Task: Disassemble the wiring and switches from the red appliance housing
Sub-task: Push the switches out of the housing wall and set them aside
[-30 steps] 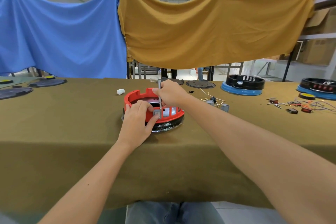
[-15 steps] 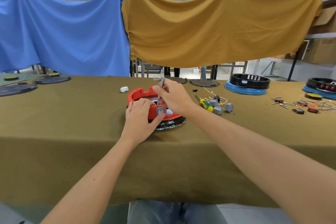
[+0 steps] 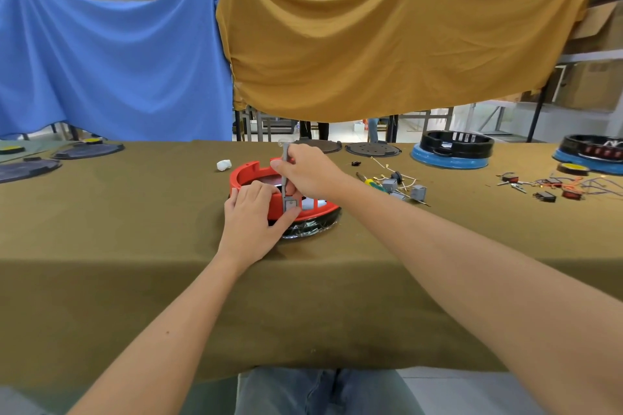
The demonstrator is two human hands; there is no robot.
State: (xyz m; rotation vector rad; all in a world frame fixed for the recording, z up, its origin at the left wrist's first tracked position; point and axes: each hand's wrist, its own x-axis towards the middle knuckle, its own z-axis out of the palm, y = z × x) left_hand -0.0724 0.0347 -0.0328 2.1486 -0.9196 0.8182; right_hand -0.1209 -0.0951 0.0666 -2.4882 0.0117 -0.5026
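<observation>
Both hands work one grey switch (image 3: 290, 205) in the red housing (image 3: 247, 172).
Left hand (image 3: 253, 216) grasps the near wall; right hand (image 3: 305, 172) grips the metal tool (image 3: 286, 162), which could slip and jab fingers.

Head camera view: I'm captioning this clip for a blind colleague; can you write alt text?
A person's left hand steadies a red appliance housing on an olive-covered table while the right hand holds a thin grey tool upright at a small grey switch on its rim. Loose switches and wires lie to the right.
</observation>
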